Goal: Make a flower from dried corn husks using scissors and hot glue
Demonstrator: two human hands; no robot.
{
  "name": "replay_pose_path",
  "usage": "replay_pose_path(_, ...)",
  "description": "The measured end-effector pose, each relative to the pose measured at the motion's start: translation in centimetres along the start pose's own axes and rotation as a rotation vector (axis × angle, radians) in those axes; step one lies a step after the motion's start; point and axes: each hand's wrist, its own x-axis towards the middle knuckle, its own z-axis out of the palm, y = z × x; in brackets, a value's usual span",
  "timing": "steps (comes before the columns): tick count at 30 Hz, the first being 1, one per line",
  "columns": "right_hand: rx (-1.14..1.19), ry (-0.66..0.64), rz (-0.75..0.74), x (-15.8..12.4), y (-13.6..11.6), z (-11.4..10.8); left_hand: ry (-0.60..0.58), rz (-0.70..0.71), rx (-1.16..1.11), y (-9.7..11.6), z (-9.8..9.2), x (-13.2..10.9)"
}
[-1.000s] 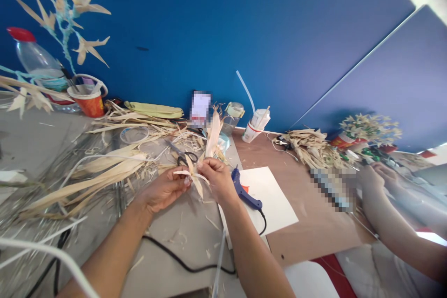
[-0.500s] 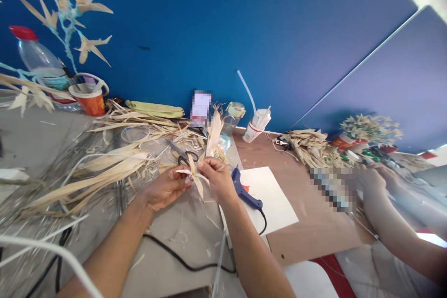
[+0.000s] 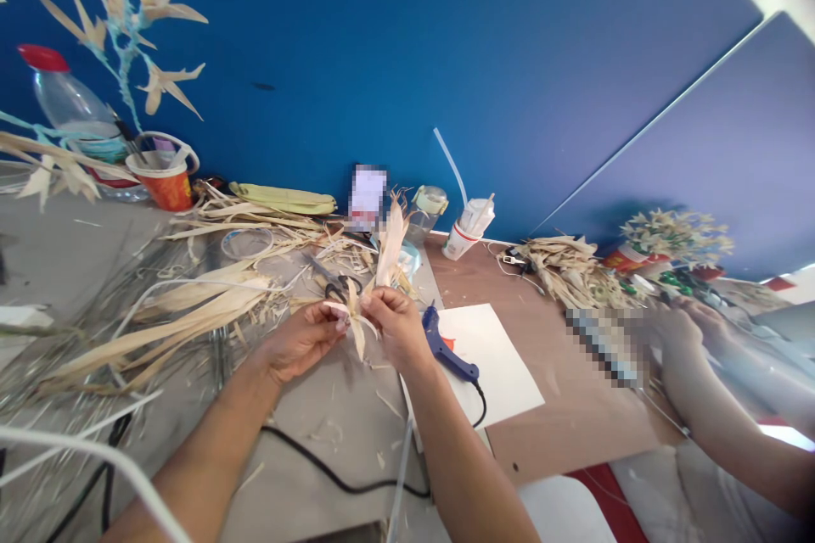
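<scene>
Between my two hands is a pale corn husk flower [image 3: 354,321] with narrow pointed petals spreading out. The fingers of my left hand [image 3: 311,335] pinch a petal on its left side. My right hand [image 3: 391,318] is closed on the flower's right side, thumb and forefinger together near its middle. Just beyond the hands stands an upright dried corn husk [image 3: 391,242]. Scissors [image 3: 340,284] with dark handles lie behind my left hand. To the right of my right hand, a blue glue gun [image 3: 446,348] rests on a white sheet [image 3: 503,373].
Loose husks [image 3: 191,305] and thin wires cover the left side. A red paper cup [image 3: 164,187] and a bottle [image 3: 70,102] stand at the back left. A white cup [image 3: 462,239] stands near the wall. At the right, a co-worker's hands [image 3: 675,331] are at work. A black cable [image 3: 331,475] crosses the front.
My left fingers have shifted slightly on the flower, and its left petal now points up and left, with the lower petal swung a little left. My right hand has barely moved.
</scene>
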Motion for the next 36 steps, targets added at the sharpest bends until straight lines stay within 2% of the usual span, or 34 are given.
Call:
replay_pose_path(7, 0.014, -0.005, -0.022, 0.0, -0.2, 0.1, 0.056, 0.023, 0.01, -0.1, -0.2, 0.1)
replay_pose_path(13, 0.091, 0.043, -0.025, 0.2, -0.4, 0.1, 0.034, 0.011, 0.035, 0.2, 0.0, 0.0)
replay_pose_path(19, 0.304, 0.259, -0.106, 1.0, -1.6, -1.8, 0.055, 0.066, -0.04, 0.5, -0.1, 0.0)
replay_pose_path(23, 0.231, 0.276, -0.129, 1.4, -1.5, -2.5, 0.054, 0.139, -0.12, 0.9, -0.3, 0.1)
replay_pose_path(29, 0.014, 0.148, -0.117, 1.2, -0.4, -1.3, 0.075, 0.204, -0.153, 1.4, -0.5, 0.1)
replay_pose_path(36, -0.142, 0.178, -0.121, 1.9, 0.2, -1.6, 0.049, 0.291, -0.2, 2.0, -1.2, 0.2)
